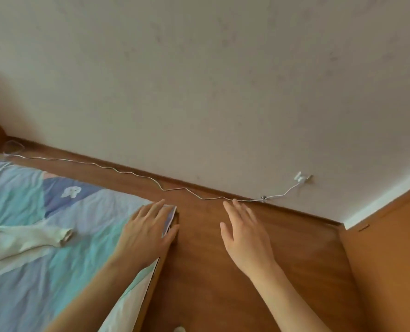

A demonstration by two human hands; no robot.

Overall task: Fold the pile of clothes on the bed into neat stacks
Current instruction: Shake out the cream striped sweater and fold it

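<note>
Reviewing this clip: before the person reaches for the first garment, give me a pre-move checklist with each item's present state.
1. Left hand free of any garment: ok, it rests flat on the corner of the bed, fingers straight.
2. Right hand free: ok, open in the air above the floor.
3. Garment within view: ok, a white garment lies crumpled on the sheet.
4. Whole pile in view: not ok, the garment runs past the left edge.
5. White cable clear of the hands: cannot tell, the right fingertips overlap it.
</note>
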